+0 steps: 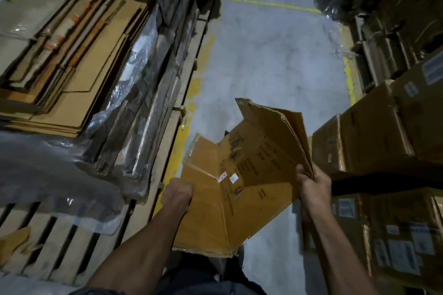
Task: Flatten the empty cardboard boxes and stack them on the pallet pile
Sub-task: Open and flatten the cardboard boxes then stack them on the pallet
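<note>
A brown cardboard box, partly collapsed with its flaps spread, hangs in front of me above the aisle floor. My left hand grips its left edge, fingers hidden behind the panel. My right hand pinches the right edge where a folded flap stands up. Printed text and small stickers show on the facing panel. The pile of flattened cardboard lies on stacked pallets at the upper left, an arm's length away from the box.
Clear plastic wrap drapes over the wooden pallets at the lower left. Sealed, labelled cartons are stacked along the right. A grey concrete aisle with yellow floor lines runs ahead between them.
</note>
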The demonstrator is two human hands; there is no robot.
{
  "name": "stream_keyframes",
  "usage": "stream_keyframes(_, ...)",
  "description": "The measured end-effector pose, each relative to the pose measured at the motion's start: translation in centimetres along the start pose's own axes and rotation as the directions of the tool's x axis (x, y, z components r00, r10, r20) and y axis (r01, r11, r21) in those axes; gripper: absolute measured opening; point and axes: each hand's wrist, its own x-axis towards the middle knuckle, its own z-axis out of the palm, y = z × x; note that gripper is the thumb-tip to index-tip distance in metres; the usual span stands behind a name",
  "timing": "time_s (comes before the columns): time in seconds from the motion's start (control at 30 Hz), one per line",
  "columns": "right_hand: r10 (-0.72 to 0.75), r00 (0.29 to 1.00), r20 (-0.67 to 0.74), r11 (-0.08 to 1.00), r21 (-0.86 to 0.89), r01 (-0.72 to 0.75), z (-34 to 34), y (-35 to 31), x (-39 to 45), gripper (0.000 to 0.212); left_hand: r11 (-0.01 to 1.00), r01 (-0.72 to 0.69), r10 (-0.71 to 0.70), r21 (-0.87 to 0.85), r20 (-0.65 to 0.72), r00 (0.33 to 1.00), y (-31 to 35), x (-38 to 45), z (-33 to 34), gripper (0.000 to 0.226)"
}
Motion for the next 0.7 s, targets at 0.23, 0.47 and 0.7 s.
stream_keyframes(0.23,0.146,0.978,-0.146,0.905,0.418,-0.073,-1.9,-0.3,-0.2,0.039,0.983,-0.183,0.175,-0.005,-0.269,0.947,7.0,-3.3,-5.8,0.04)
stream_keyframes(0.47,0.321,0.946,0.044,0.499,0.841,-0.209,-1.5,0.3,2.4,0.032,0.907,-0.411,0.301,-0.091,-0.541,0.785,11.7,-8.2,-12.2,0.038)
stream_keyframes(0.7,0.234,0.915,0.328,0.327,0.86,-0.392,1.6,-1.4,3.7,0.062,0.79,-0.596,0.295,-0.145,-0.763,0.575,12.4,-13.2,-18.1,0.034)
